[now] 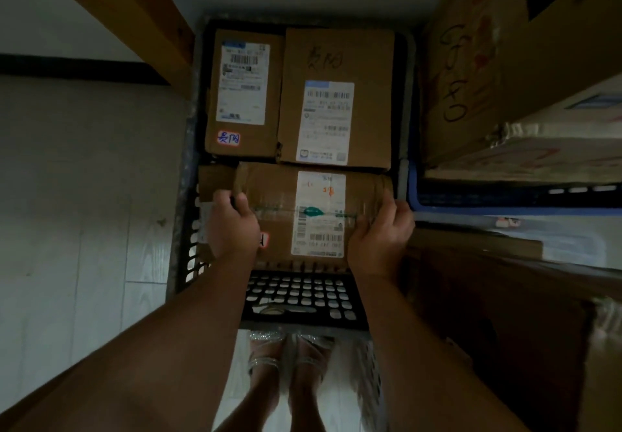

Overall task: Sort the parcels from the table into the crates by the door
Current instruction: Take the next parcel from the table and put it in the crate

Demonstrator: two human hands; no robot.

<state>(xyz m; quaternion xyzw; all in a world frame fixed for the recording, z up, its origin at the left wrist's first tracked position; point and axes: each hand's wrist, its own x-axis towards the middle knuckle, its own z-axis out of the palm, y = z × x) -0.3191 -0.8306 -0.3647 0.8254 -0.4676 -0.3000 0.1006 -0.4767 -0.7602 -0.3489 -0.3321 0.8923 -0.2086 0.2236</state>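
Left hand (232, 226) and right hand (380, 229) each grip one end of a brown parcel (276, 192), fingers curled round its short edges and knuckles up, so the box is clamped between the two palms. Both bare forearms reach straight forward and down from the person, roughly parallel, wrists bent a little inward toward the load. The brown parcel lies crosswise over the near half of the black crate (303, 297), white shipping label facing up, its far edge right against the boxes behind it; whether it sits on the crate's bottom or hangs just above it I cannot tell. In the far half of the black crate two more boxes lie flat and side by side: a narrow parcel (242, 95) on the left with a small handwritten sticker, and a wider parcel (336, 61) on the right with marker writing above its label. Just right of the black crate stands a blue crate (471, 208), with a large cardboard box (471, 61) bearing marker scrawl above it. A wooden beam (148, 11) slants past the black crate's far left corner. The person's sandalled feet (286, 381) stand on pale floor (84, 196) at its near wall.
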